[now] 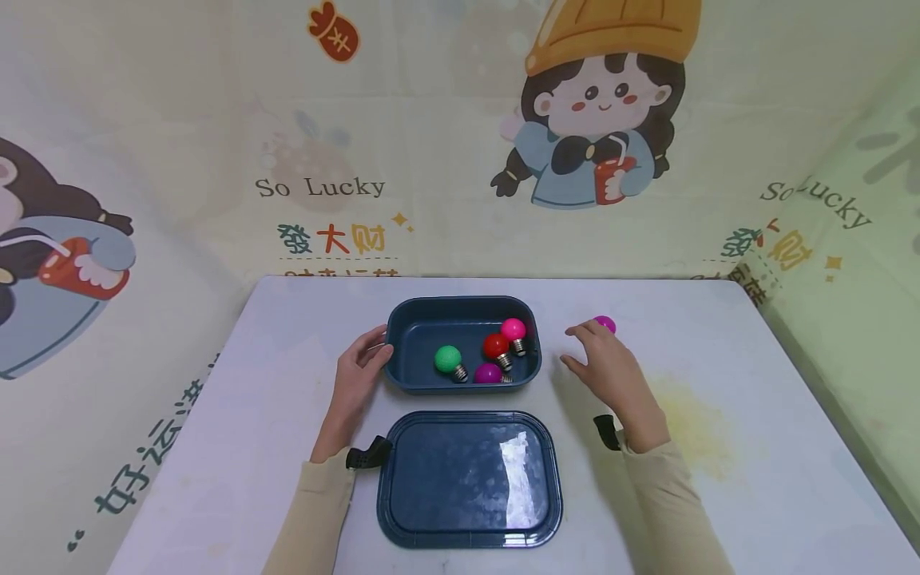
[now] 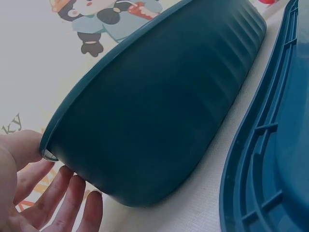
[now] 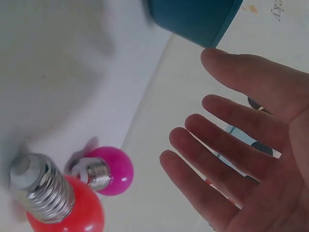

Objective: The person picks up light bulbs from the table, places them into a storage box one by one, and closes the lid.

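Note:
A dark blue plastic box (image 1: 431,319) stands upright on the table, holding a green light bulb (image 1: 448,358), a red bulb (image 1: 496,346), a pink bulb (image 1: 513,329) and a purple bulb (image 1: 488,373). My left hand (image 1: 361,369) grips the box's left end, thumb at the rim and fingers against the outer wall. To the right of the box, my right hand (image 1: 611,369) is raised with its fingers spread and nothing held. Near it on the table are a magenta bulb (image 3: 119,171) and a larger red bulb (image 3: 87,210); the hand hides that red one in the head view.
A dark blue lid (image 1: 446,479) lies flat on the white table (image 1: 755,359), just in front of the box. Behind the table hangs a printed cloth (image 1: 446,144). Yellowish staining (image 1: 690,431) marks the tabletop right of the right forearm.

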{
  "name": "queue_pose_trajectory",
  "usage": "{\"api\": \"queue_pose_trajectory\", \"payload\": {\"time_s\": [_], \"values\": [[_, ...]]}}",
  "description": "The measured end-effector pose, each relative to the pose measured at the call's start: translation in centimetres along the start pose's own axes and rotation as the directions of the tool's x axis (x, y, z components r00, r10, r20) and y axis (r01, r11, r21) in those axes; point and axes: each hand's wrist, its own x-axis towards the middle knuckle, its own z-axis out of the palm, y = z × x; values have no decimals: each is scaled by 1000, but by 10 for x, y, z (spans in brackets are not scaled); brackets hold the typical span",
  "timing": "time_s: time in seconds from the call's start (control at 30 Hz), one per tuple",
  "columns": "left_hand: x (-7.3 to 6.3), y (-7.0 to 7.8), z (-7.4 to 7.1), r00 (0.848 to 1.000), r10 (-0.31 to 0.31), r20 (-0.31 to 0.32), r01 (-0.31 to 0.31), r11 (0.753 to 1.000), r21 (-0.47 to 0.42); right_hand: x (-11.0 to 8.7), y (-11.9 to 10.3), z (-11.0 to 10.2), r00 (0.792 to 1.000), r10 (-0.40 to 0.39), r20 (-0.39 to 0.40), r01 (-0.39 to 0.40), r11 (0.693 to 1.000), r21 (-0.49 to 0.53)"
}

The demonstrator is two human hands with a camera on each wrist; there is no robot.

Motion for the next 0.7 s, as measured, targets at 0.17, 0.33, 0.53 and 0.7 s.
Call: {"api": "queue_pose_trajectory", "payload": {"time_s": [0.17, 0.33, 0.53, 0.7], "values": [[1, 0, 0, 1000, -9, 5, 9, 1000, -4, -5, 9, 0, 1000, 10, -13, -10, 1000, -1], [1, 1, 0, 1000, -10, 10, 10, 1000, -21, -9, 15, -1, 998, 62, -19, -62, 998, -10], [0, 1, 0, 1000, 2, 18, -1, 999, -42, -12, 20, -2, 990, 143, 15, -143, 990, -6], [0, -1, -1, 1000, 11, 21, -10, 999, -46, -16, 25, -6, 985, 171, 35, -171, 985, -2]]}}
